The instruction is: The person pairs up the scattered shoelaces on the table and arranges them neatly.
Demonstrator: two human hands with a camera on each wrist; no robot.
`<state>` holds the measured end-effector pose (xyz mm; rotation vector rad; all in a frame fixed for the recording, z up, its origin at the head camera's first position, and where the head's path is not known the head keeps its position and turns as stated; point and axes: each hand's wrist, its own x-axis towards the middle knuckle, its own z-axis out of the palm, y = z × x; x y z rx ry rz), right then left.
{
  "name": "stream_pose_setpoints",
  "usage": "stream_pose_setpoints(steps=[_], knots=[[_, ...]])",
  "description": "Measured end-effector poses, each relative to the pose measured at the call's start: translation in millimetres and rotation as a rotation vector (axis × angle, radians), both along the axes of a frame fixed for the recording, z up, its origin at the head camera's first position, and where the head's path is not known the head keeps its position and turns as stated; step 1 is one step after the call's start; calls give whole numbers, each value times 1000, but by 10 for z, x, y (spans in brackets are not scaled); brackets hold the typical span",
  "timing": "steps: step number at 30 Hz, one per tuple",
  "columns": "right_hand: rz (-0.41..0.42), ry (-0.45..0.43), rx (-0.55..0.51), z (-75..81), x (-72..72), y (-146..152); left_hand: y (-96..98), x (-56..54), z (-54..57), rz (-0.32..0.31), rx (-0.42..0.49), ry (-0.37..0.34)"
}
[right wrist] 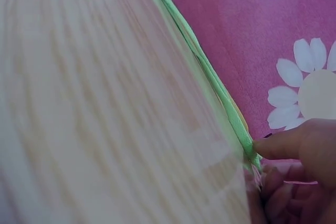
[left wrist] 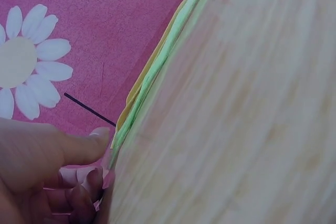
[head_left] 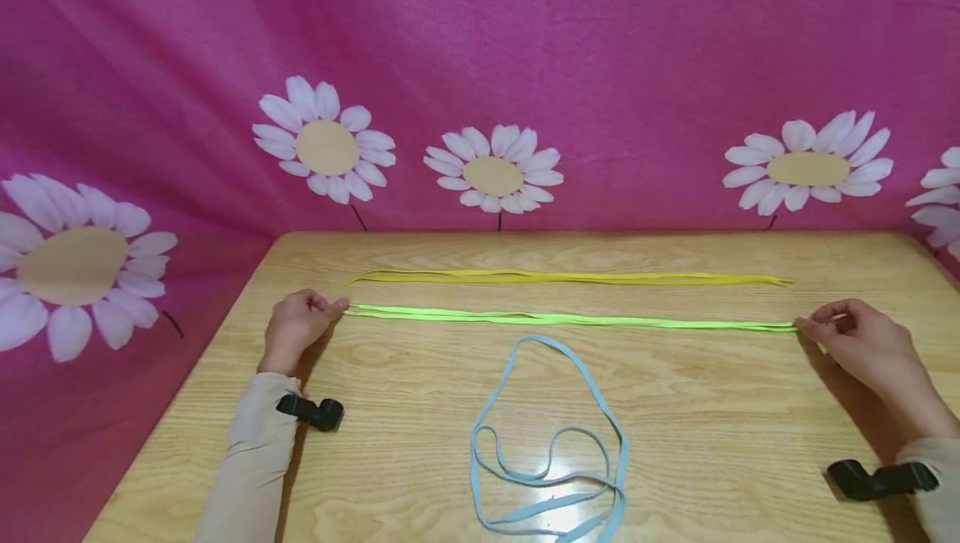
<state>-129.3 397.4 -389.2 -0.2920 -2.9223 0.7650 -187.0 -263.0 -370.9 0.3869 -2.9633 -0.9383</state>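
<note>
A neon green shoelace (head_left: 570, 319), doubled into two strands, stretches straight across the table from hand to hand. My left hand (head_left: 296, 328) pinches its left end between thumb and fingers, seen also in the left wrist view beside the lace (left wrist: 157, 69). At the other end my right hand (head_left: 873, 351) pinches the lace tips; the right wrist view has the green lace (right wrist: 210, 72) running up from the thumb. Behind it lies a doubled yellow shoelace (head_left: 600, 279), roughly parallel. Nearer the front, a light blue shoelace (head_left: 592, 384) lies in loose loops.
The wooden table (head_left: 397, 443) ends at the back against a magenta cloth (head_left: 622, 67) printed with white daisies. Black wrist camera mounts (head_left: 311, 411) sit on both sleeves. Light glares off the tabletop under the blue lace.
</note>
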Motion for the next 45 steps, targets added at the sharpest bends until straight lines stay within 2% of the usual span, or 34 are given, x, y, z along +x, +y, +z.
stream_pose_setpoints(steps=[7,14,26,32,45], knots=[[-28,1,-2,8,-18,21,-31,-6,3,-22,33,57],[9,9,16,-16,-9,25,-39,20,8,-29,60,24],[-21,4,7,-12,-16,23,-43,2,23,-20,54,-6],[-17,38,23,-33,-11,18,-62,-1,28,-39,48,-8],[-44,-5,13,-9,5,-2,-47,22,87,-82,26,-39]])
